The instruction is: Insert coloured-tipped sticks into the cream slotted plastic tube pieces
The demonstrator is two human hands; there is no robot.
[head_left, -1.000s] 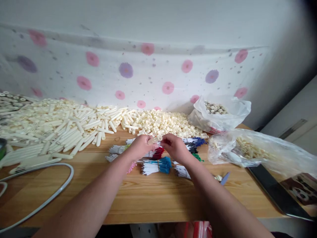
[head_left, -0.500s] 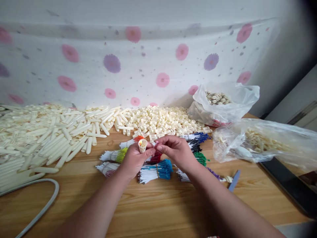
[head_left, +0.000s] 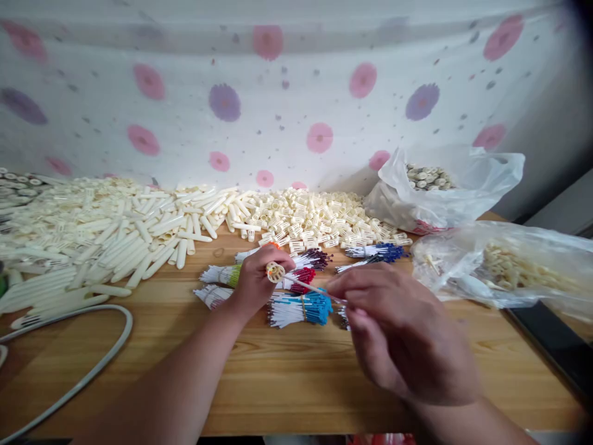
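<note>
Fingers of the left hand (head_left: 259, 278) curl closed around a cream slotted piece (head_left: 275, 272), its round end facing the viewer. Take that piece as the clock's centre. A thin pale stick (head_left: 310, 285) runs from beside its rim toward four o'clock, where the right hand (head_left: 407, 327) pinches the other end between thumb and fingertips with hardly any gap; whether the stick's far tip sits inside the piece, I cannot tell.

Banded bundles of sticks lie on the wooden table (head_left: 278, 377) close by: a light-blue bundle (head_left: 301, 309) at five o'clock, a red bundle (head_left: 303, 278) at three, a yellow-green bundle (head_left: 222, 274) at nine. Farther off, a heap of short slotted pieces (head_left: 319, 216) spreads at one o'clock, long cream tubes (head_left: 152, 244) at ten, a white plastic bag (head_left: 486, 176) at two, and a white cable (head_left: 127, 327) loops at eight. Flowered sheeting (head_left: 185, 136) hangs at twelve.
</note>
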